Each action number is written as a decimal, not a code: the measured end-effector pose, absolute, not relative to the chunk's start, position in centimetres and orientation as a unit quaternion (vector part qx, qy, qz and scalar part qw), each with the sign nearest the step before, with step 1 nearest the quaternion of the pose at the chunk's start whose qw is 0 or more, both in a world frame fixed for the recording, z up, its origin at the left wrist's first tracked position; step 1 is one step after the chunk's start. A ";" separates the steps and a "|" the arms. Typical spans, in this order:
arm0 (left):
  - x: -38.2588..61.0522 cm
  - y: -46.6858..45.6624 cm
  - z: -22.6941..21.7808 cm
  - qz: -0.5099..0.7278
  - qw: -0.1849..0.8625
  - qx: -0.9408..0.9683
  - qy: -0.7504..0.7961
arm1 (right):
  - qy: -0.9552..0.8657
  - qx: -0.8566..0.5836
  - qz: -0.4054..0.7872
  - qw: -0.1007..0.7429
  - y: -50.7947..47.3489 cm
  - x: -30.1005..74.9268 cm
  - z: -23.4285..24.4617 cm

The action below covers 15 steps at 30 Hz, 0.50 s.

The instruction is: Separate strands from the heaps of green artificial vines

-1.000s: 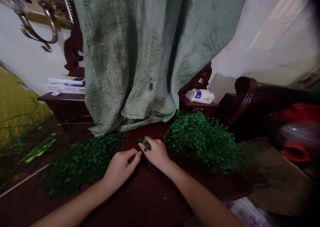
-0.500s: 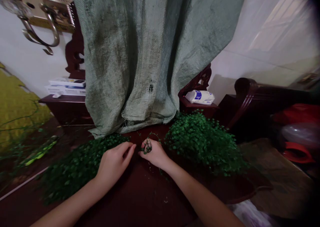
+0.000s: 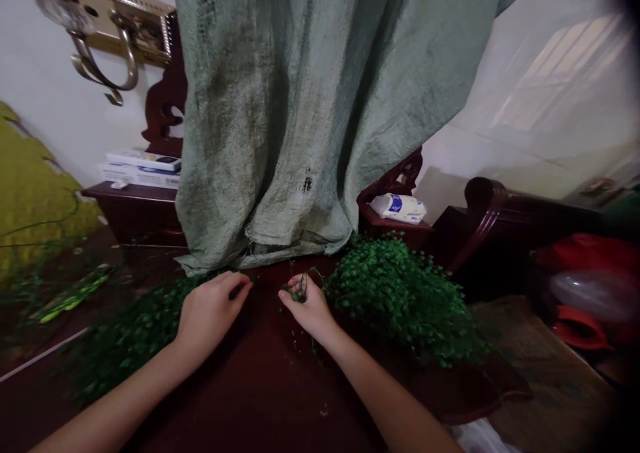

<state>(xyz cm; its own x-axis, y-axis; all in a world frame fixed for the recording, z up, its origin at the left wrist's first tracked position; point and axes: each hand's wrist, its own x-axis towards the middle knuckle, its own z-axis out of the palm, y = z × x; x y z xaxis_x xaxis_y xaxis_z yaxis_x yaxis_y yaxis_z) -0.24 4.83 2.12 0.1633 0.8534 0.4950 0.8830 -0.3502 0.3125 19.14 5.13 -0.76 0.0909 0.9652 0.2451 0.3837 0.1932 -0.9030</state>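
Head view: the right hand (image 3: 310,306) curls round a sprig (image 3: 299,294), thin wiry stems with small rounded leaves, held between the bent fingers and the thumb, a few strands looping out past the knuckles. The left hand (image 3: 213,310) is apart from it, wrist arched, the tips of thumb and forefinger pressed together in a narrow loop — a green fleck shows right at those tips, though whether they pinch it I cannot tell.

Both are above a dark red table (image 3: 240,393), smooth and faintly glossy, with pale specks (image 3: 324,411) scattered near its middle. Beside the left forearm lies a low, dim heap (image 3: 140,340) of similar leaves; to the right of the right hand, a fuller, rounded mound (image 3: 400,293) with a fine, frothy texture.

Behind them hangs a sack (image 3: 310,106) of coarse grey-green weave, deeply folded, its lower edge frayed. Flat white boxes (image 3: 143,168) stand to its left, a soft, crinkled tissue pack (image 3: 400,208) to its right.
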 end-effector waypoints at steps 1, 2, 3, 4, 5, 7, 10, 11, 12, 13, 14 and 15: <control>-0.2 4.8 2.1 -0.302 0.027 -0.767 -0.565 | -0.604 -0.557 0.302 0.484 5.1 19.2 -0.8; -0.1 4.7 2.0 -0.297 0.029 -0.773 -0.559 | -0.607 -0.552 0.304 0.485 5.1 19.2 -0.8; 0.0 4.6 2.0 -0.291 0.032 -0.780 -0.554 | -0.610 -0.545 0.308 0.485 5.1 19.3 -0.8; 0.1 4.6 1.9 -0.284 0.035 -0.786 -0.548 | -0.614 -0.538 0.311 0.486 5.0 19.3 -0.8; 0.2 4.5 1.8 -0.277 0.039 -0.791 -0.544 | -0.619 -0.531 0.312 0.487 5.0 19.3 -0.7; 0.3 4.5 1.6 -0.266 0.046 -0.801 -0.535 | -0.632 -0.523 0.300 0.486 4.8 19.4 -0.4; 0.2 4.8 1.1 -0.262 0.052 -0.812 -0.520 | -0.649 -0.529 0.261 0.481 4.5 19.5 0.1; 0.2 5.0 1.1 -0.266 0.052 -0.813 -0.515 | -0.651 -0.532 0.251 0.479 4.5 19.5 0.2; 0.2 5.1 1.1 -0.274 0.050 -0.816 -0.507 | -0.652 -0.535 0.244 0.479 4.5 19.5 0.3; 0.2 5.1 1.1 -0.287 0.043 -0.819 -0.495 | -0.652 -0.538 0.238 0.479 4.5 19.5 0.3; 0.3 5.1 1.3 -0.302 0.025 -0.824 -0.479 | -0.651 -0.541 0.233 0.479 4.5 19.5 0.3; 0.5 4.9 1.5 -0.318 -0.004 -0.831 -0.456 | -0.651 -0.542 0.228 0.479 4.5 19.5 0.3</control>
